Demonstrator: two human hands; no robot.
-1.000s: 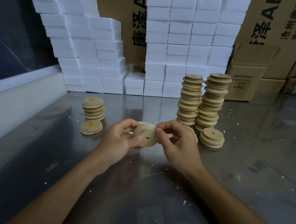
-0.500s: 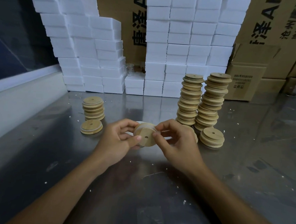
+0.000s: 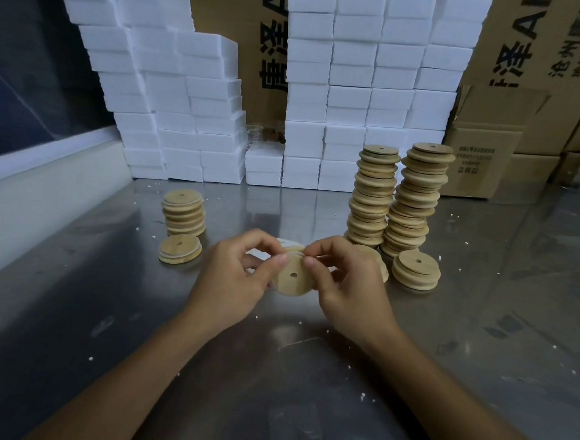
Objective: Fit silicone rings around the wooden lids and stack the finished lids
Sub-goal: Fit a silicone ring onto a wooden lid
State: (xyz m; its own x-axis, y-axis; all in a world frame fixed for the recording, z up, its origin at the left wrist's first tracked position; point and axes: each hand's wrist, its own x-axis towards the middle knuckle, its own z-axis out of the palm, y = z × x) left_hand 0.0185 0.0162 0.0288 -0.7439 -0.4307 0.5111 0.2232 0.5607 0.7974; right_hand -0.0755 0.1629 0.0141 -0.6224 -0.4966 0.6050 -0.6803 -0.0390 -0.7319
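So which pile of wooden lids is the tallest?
The right-hand tall stack, nearest the cardboard box; its top sits slightly above the neighbouring stack, well above the short left pile.

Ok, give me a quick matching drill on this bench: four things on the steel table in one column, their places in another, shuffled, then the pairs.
Things:
1. round wooden lid with a centre hole
2. two tall stacks of wooden lids
3. short stack of ringed wooden lids
4. white foam blocks

Places:
A. piled along the back, against cardboard boxes
B. left of the hands
C. pinched between left hand and right hand
D. behind and right of the hands

Pairs: 1-C, 2-D, 3-B, 4-A
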